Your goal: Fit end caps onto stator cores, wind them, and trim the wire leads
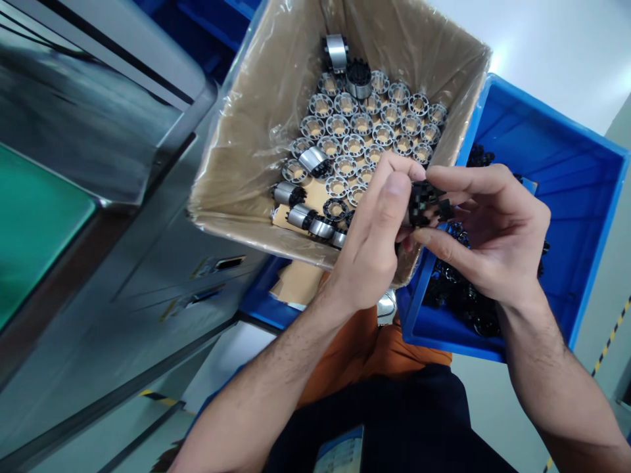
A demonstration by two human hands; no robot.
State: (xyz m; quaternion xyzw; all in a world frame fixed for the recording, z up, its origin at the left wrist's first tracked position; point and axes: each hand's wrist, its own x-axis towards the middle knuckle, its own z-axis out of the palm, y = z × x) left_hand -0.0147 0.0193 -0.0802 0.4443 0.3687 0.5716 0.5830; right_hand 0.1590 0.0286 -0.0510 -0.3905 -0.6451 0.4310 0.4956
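Between both hands, over the near right edge of the cardboard box, is a black toothed part (pixel 422 202). My left hand (pixel 373 240) has its fingers wrapped round the part's left side and hides much of it. From the right, the thumb and fingertips of my right hand (pixel 486 230) pinch the same part. Rows of silver metal rings (pixel 353 145) stand in the lined cardboard box (pixel 261 105). Several silver cylinders with black toothed ends (pixel 315 161) lie on their sides along its left and near edges. More black parts (pixel 473 309) fill the near half of the blue bin (pixel 557 125).
A grey metal cabinet (pixel 162 263) with a green-topped surface (pixel 39 223) stands on the left. Under the box, a blue tray (pixel 261 305) holds pieces of cardboard (pixel 298 282). Yellow-black tape (pixel 611 336) marks the floor at the right.
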